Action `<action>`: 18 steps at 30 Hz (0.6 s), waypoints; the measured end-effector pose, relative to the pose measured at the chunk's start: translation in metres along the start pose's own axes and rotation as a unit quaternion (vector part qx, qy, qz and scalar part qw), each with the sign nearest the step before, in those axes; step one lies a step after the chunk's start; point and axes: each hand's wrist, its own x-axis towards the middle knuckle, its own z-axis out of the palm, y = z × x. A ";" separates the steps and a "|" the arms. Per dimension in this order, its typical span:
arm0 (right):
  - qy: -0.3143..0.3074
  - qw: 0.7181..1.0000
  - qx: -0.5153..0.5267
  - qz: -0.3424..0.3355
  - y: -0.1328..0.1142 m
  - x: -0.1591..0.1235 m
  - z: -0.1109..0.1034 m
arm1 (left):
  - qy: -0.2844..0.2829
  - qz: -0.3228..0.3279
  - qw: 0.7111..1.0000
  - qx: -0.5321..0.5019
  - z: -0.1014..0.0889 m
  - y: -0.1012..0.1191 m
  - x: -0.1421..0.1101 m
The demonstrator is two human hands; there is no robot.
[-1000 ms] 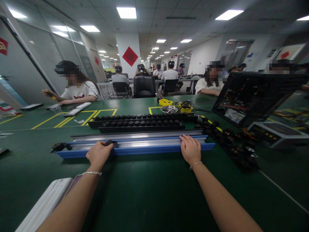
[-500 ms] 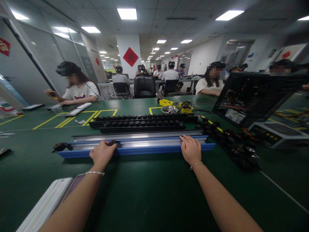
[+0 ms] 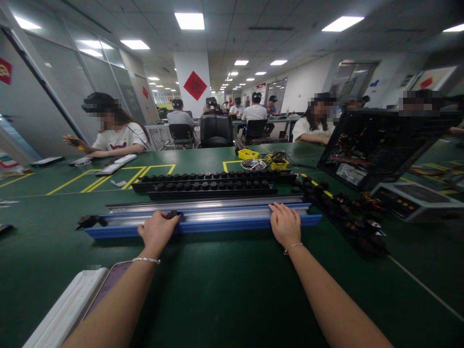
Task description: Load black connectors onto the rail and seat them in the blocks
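Open blue channel separates my left hand, pinching a black part, from my right hand, outstretched over the near edge.

2 loaded rails behind channel; computer case right.

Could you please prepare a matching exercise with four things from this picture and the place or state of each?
1. left hand
2. right hand
3. black computer case
4. red diamond

A. on a white pillar
B. thumb at a small black part
C. open, inner parts showing
D. resting on the blue rail

Pairs: 1-B, 2-D, 3-C, 4-A
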 end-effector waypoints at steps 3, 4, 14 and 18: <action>-0.006 1.000 0.001 0.001 0.000 0.000 -0.001 | 0.000 0.002 1.000 0.004 0.002 0.001 0.000; -0.006 1.000 0.001 0.002 0.000 0.000 -0.001 | 0.000 0.003 1.000 0.005 0.002 0.001 0.000; 0.005 1.000 -0.005 -0.001 -0.001 -0.001 0.000 | 0.008 0.003 1.000 0.011 0.003 0.001 0.001; 0.003 1.000 -0.004 -0.001 -0.001 0.000 -0.001 | 0.010 0.006 1.000 0.010 0.004 0.001 0.000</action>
